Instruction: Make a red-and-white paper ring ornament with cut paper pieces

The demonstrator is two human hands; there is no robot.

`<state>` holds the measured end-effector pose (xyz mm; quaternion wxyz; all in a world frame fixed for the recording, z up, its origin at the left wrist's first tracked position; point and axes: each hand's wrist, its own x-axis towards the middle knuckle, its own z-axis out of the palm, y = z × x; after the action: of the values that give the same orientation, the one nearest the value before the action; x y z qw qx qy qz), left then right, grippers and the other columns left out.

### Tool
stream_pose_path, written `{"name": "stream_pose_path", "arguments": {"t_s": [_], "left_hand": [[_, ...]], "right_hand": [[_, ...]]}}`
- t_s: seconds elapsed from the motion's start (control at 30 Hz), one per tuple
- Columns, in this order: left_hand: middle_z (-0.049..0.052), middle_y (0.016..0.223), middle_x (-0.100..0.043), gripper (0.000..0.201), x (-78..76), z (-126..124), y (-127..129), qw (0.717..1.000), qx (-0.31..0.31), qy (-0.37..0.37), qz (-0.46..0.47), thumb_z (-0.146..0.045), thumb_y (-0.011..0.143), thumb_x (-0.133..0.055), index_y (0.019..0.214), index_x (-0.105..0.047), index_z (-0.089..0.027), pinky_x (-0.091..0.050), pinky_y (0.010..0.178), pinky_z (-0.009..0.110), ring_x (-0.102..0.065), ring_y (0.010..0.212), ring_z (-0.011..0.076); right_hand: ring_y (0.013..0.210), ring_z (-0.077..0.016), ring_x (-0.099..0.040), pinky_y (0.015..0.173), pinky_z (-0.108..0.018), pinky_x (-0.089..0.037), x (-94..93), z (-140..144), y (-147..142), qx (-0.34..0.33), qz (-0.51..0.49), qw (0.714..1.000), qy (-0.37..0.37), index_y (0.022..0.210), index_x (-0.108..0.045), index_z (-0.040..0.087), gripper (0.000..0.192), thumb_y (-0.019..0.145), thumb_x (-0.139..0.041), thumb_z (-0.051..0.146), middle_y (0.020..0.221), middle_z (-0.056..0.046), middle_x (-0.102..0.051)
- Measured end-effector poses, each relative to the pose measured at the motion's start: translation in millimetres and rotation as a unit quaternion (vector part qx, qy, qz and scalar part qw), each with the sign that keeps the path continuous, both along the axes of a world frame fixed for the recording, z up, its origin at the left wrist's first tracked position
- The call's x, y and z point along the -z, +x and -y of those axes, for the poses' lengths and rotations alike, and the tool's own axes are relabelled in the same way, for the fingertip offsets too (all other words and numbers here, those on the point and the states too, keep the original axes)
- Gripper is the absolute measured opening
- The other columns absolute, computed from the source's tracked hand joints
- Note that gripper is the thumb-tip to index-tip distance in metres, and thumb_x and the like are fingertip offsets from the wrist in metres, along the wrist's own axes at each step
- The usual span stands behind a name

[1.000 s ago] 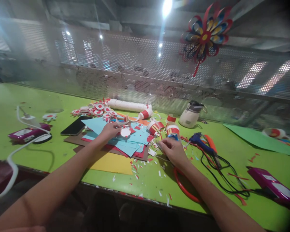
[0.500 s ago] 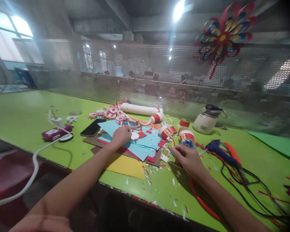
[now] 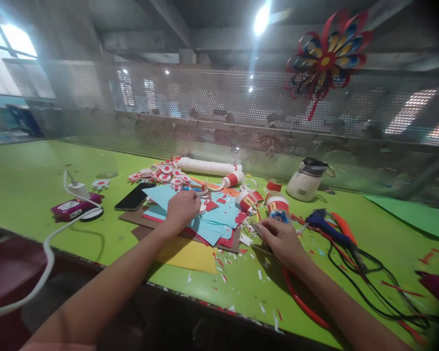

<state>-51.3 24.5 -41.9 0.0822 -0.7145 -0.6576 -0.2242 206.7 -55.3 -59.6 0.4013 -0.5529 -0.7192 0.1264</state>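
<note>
Bench (image 3: 22,187) smooth, green. Blue sheets (image 3: 212,229) flat, thin, overlapping. Red-and-white cup (image 3: 277,204), round-rimmed, just beyond right hand (image 3: 280,239). White disc (image 3: 203,208) pale, partly hidden, above the sheets at left hand (image 3: 183,209). Left grip curled, contents cannot be told; right grip narrow, contents unclear. Versus one second ago: left hand covers more of the disc.

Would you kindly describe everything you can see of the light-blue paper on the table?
The light-blue paper looks thin and matte: several loose, overlapping pieces with straight edges and pointed corners. They lie roughly flat over red paper and brown sheets, with red scraps on top. The left hand hides part; whether it touches them is unclear.
</note>
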Motion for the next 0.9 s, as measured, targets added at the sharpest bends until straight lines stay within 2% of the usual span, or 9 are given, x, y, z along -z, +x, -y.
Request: {"name": "stream_pose_path", "arguments": {"t_s": [0.07, 0.17, 0.23, 0.33, 0.4, 0.5, 0.63, 0.7, 0.9], "left_hand": [[0.008, 0.083, -0.068, 0.03, -8.8, 12, 8, 0.999, 0.023, 0.027, 0.003, -0.033, 0.084, -0.037, 0.083, -0.063, -0.019, -0.038, 0.062, 0.029, -0.061, 0.079, 0.0225], [0.005, 0.067, -0.065, 0.03, -23.5, 26, 21, 0.993, 0.093, 0.067, 0.038, -0.035, 0.084, -0.04, 0.074, -0.063, -0.019, -0.033, 0.057, 0.027, -0.058, 0.063, 0.0185], [0.003, 0.059, -0.062, 0.029, -32.5, 27, 30, 0.984, 0.148, 0.07, 0.077, -0.035, 0.081, -0.044, 0.066, -0.062, -0.018, -0.032, 0.055, 0.026, -0.054, 0.056, 0.0155], [0.001, 0.053, -0.057, 0.03, -38.9, 16, 45, 0.967, 0.203, 0.072, 0.14, -0.036, 0.079, -0.047, 0.06, -0.06, -0.016, -0.03, 0.052, 0.024, -0.049, 0.052, 0.0131], [0.0, 0.048, -0.054, 0.034, -35.5, 4, 53, 0.955, 0.215, 0.061, 0.194, -0.04, 0.079, -0.047, 0.058, -0.059, -0.015, -0.028, 0.049, 0.024, -0.046, 0.049, 0.0121], [-0.001, 0.047, -0.054, 0.039, -19.5, -11, 57, 0.939, 0.215, 0.014, 0.269, -0.044, 0.081, -0.043, 0.059, -0.059, -0.015, -0.03, 0.048, 0.023, -0.046, 0.045, 0.0114], [0.0, 0.046, -0.056, 0.043, 6.5, -22, 51, 0.939, 0.223, -0.006, 0.262, -0.042, 0.082, -0.041, 0.05, -0.055, -0.017, -0.034, 0.052, 0.025, -0.052, 0.048, 0.0135], [0.0, 0.046, -0.057, 0.042, 14.6, -26, 47, 0.94, 0.225, -0.012, 0.255, -0.041, 0.082, -0.041, 0.049, -0.054, -0.018, -0.036, 0.055, 0.025, -0.054, 0.051, 0.0143], [0.001, 0.049, -0.06, 0.046, 18.2, -32, 41, 0.949, 0.213, -0.016, 0.233, -0.043, 0.084, -0.035, 0.049, -0.053, -0.019, -0.036, 0.057, 0.026, -0.055, 0.053, 0.0153]], "right_hand": [[0.052, -0.0121, -0.046, 0.051, -0.024, -0.036, -1.0, 1, 0, 0.006, -0.019, 1.0, 0.019, 0.069, -0.062, 0.015, 0.027, 0.083, -0.052, 0.036, 0.056, 0.0, -0.056], [0.049, -0.0102, -0.043, 0.051, -0.023, -0.035, -6.6, 1, 3, 0.03, -0.075, 0.995, 0.055, 0.064, -0.059, 0.015, 0.028, 0.082, -0.055, 0.035, 0.051, 0.002, -0.051], [0.044, -0.0086, -0.039, 0.047, -0.022, -0.033, -12.3, 0, 8, 0.049, -0.135, 0.987, 0.074, 0.058, -0.056, 0.015, 0.033, 0.083, -0.054, 0.038, 0.045, 0.004, -0.045], [0.038, -0.0064, -0.033, 0.04, -0.021, -0.028, -19.0, -6, 17, 0.071, -0.246, 0.961, 0.103, 0.054, -0.053, 0.015, 0.04, 0.083, -0.053, 0.042, 0.039, 0.006, -0.039], [0.035, -0.0056, -0.031, 0.038, -0.02, -0.026, -20.3, -11, 24, 0.077, -0.308, 0.941, 0.116, 0.054, -0.054, 0.015, 0.04, 0.081, -0.056, 0.044, 0.038, 0.007, -0.038], [0.034, -0.0051, -0.031, 0.035, -0.02, -0.023, -18.9, -18, 33, 0.085, -0.356, 0.924, 0.115, 0.055, -0.055, 0.015, 0.04, 0.078, -0.058, 0.047, 0.037, 0.007, -0.039], [0.033, -0.0051, -0.031, 0.034, -0.02, -0.022, -19.5, -22, 38, 0.096, -0.369, 0.917, 0.118, 0.055, -0.056, 0.014, 0.041, 0.076, -0.059, 0.05, 0.037, 0.007, -0.039], [0.033, -0.0051, -0.03, 0.034, -0.02, -0.022, -22.0, -22, 40, 0.098, -0.377, 0.913, 0.126, 0.056, -0.056, 0.014, 0.041, 0.076, -0.059, 0.05, 0.036, 0.008, -0.038], [0.034, -0.0054, -0.029, 0.036, -0.021, -0.021, -22.6, -25, 44, 0.113, -0.375, 0.909, 0.142, 0.058, -0.055, 0.015, 0.04, 0.076, -0.058, 0.05, 0.037, 0.008, -0.036]]}}
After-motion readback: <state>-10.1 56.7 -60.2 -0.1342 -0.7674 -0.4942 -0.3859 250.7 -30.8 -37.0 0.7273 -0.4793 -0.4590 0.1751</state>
